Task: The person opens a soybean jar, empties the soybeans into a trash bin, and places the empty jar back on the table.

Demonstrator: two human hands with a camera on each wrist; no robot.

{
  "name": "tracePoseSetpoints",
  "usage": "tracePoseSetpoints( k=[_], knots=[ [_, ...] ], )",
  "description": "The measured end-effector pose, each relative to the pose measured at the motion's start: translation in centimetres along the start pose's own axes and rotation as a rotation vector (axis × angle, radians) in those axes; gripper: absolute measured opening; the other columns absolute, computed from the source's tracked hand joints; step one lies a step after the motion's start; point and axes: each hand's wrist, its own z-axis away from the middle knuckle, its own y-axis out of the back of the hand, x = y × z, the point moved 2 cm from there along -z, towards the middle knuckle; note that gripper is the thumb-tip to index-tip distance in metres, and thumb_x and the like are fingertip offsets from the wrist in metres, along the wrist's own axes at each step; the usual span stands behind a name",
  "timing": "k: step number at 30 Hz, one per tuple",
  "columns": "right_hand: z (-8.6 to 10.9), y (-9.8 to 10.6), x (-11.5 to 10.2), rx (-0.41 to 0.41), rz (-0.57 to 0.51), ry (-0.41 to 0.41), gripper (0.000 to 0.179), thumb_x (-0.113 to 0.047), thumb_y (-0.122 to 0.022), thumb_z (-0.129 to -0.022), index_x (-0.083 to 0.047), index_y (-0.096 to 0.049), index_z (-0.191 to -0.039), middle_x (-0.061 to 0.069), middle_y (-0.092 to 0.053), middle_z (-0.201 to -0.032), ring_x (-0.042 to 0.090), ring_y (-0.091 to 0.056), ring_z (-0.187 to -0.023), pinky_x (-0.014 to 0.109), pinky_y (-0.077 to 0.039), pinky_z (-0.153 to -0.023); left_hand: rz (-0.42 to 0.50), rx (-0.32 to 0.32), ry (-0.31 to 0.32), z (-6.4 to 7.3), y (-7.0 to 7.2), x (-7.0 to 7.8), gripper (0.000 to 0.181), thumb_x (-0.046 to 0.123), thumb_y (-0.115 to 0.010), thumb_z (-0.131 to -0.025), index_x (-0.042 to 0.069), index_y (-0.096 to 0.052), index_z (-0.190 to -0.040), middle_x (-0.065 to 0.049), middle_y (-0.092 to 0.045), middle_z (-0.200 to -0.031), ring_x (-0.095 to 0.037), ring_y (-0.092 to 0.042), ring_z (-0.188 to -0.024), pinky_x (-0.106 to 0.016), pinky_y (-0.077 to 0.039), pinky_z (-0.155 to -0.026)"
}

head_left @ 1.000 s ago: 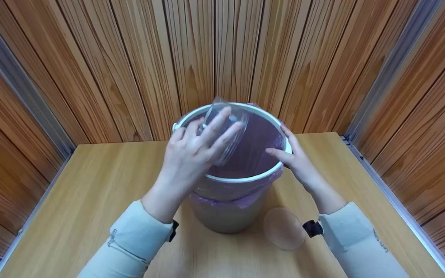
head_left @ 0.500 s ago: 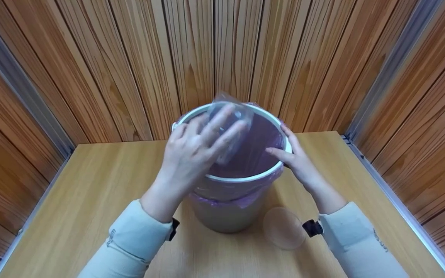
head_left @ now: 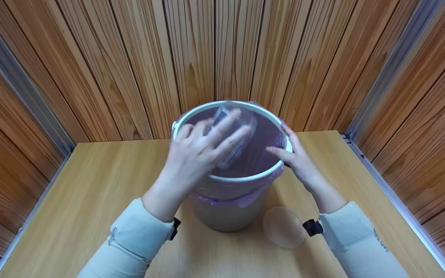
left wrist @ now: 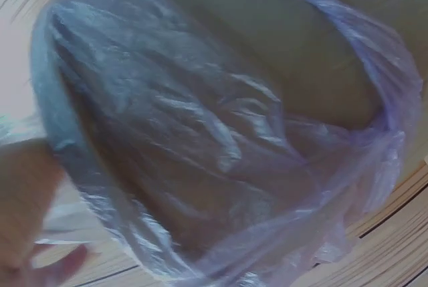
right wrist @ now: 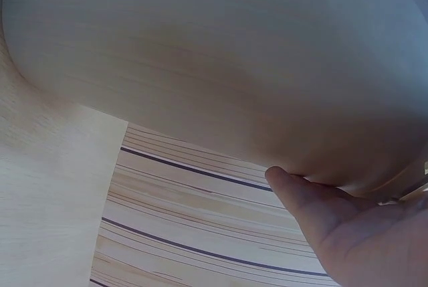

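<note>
Over the mouth of a trash can [head_left: 226, 220], my left hand [head_left: 191, 156] holds a clear plastic container [head_left: 238, 148], tilted with its far part dipping below the rim. Fingers hide much of the container; the left wrist view catches part of the left hand [left wrist: 23, 207] beyond the bag-covered rim. A purple trash bag [head_left: 224, 191] lines the can and folds down over its white rim. My right hand [head_left: 301, 164] grips that rim at the right, thumb inside and fingers outside. The right wrist view has the right hand [right wrist: 364, 237] against the can's outer wall [right wrist: 167, 66].
A round translucent lid [head_left: 283, 227] lies on the wooden table [head_left: 110, 216], right of the can's base and near my right wrist. Wood-panelled walls [head_left: 191, 46] enclose the back and both sides, with metal strips along the corners.
The container in my left hand has shaken and turned slightly, and now sits a little lower and further right. My right hand has kept its grip on the rim.
</note>
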Motion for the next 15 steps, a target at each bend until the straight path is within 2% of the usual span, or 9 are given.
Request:
tracePoseSetpoints(
  k=[4, 9, 12, 15],
  knots=[
    [0.09, 0.02, 0.09, -0.003, -0.001, -0.002, 0.082, -0.035, -0.057, -0.087, -0.020, -0.005, -0.149, 0.004, -0.014, -0.153, 0.027, -0.030, -0.134, 0.056, -0.027, -0.105, -0.015, -0.019, -0.025, -0.03, -0.12, 0.13, 0.060, 0.004, -0.046, -0.094, 0.035, -0.030, -0.143, 0.004, -0.033, -0.148, -0.023, -0.059, -0.091, -0.033, -0.044, -0.062],
    [0.18, -0.01, 0.13, -0.002, 0.001, -0.011, 0.083, -0.035, -0.058, -0.087, -0.021, -0.005, -0.149, 0.004, -0.015, -0.153, 0.027, -0.029, -0.134, 0.056, -0.027, -0.106, 0.026, 0.062, 0.007, 0.20, -0.13, -0.06, 0.058, 0.006, -0.050, -0.093, 0.035, -0.032, -0.140, 0.004, -0.034, -0.147, -0.024, -0.057, -0.100, -0.037, -0.046, -0.071],
    [0.19, 0.00, 0.08, -0.004, 0.001, -0.010, 0.082, -0.035, -0.057, -0.087, -0.022, -0.005, -0.149, 0.002, -0.013, -0.153, 0.026, -0.028, -0.134, 0.055, -0.027, -0.106, -0.004, 0.093, -0.017, 0.20, -0.10, 0.06, 0.056, 0.007, -0.049, -0.094, 0.036, -0.034, -0.139, 0.005, -0.036, -0.145, -0.024, -0.058, -0.099, -0.037, -0.045, -0.072],
    [0.17, 0.03, 0.06, -0.004, -0.002, -0.005, 0.082, -0.035, -0.057, -0.087, -0.022, -0.005, -0.149, 0.003, -0.014, -0.153, 0.026, -0.029, -0.134, 0.055, -0.027, -0.106, -0.048, 0.083, -0.055, 0.06, -0.10, 0.30, 0.054, 0.008, -0.046, -0.095, 0.036, -0.034, -0.140, 0.006, -0.036, -0.145, -0.024, -0.058, -0.097, -0.037, -0.044, -0.070]
  ],
)
